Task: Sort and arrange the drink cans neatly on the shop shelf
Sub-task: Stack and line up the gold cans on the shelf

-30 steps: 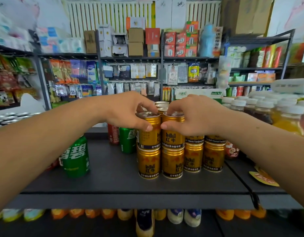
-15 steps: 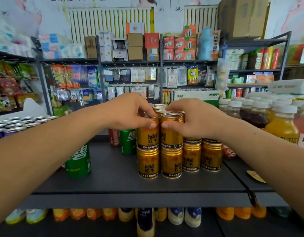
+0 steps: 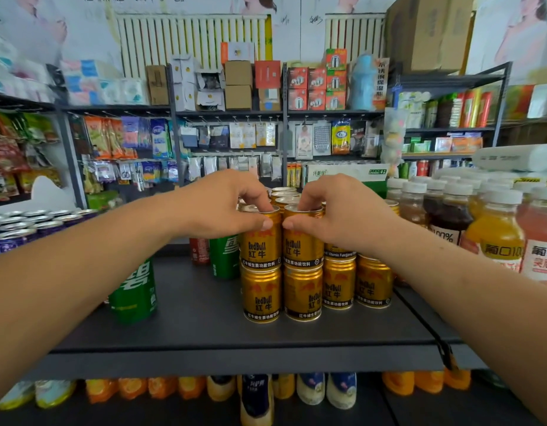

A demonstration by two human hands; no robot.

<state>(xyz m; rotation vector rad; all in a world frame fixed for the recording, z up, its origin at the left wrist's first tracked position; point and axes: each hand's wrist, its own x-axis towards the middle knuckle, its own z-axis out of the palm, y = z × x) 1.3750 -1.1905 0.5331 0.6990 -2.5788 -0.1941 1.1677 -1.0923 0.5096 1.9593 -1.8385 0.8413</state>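
Gold Red Bull cans stand stacked two high on the dark shelf (image 3: 204,327). My left hand (image 3: 223,204) grips the rim of the upper left gold can (image 3: 261,247), thumb on its front. My right hand (image 3: 336,210) grips the rim of the upper right gold can (image 3: 301,250) the same way. The two upper cans touch side by side on top of two lower gold cans (image 3: 281,295). More gold cans (image 3: 356,284) stand to the right and behind. A green can (image 3: 137,290) stands at the left, partly behind my left forearm. Another green can (image 3: 224,256) and a red can (image 3: 199,250) stand further back.
Bottled juices with white caps (image 3: 493,232) crowd the shelf to the right. Purple-topped cans (image 3: 26,226) fill the far left. Bottles (image 3: 257,395) lie on the shelf below. Packed shop racks (image 3: 235,118) stand behind.
Both hands have stayed on the upper two gold cans, settling them together on the lower pair. The camera view has tilted slightly upward.
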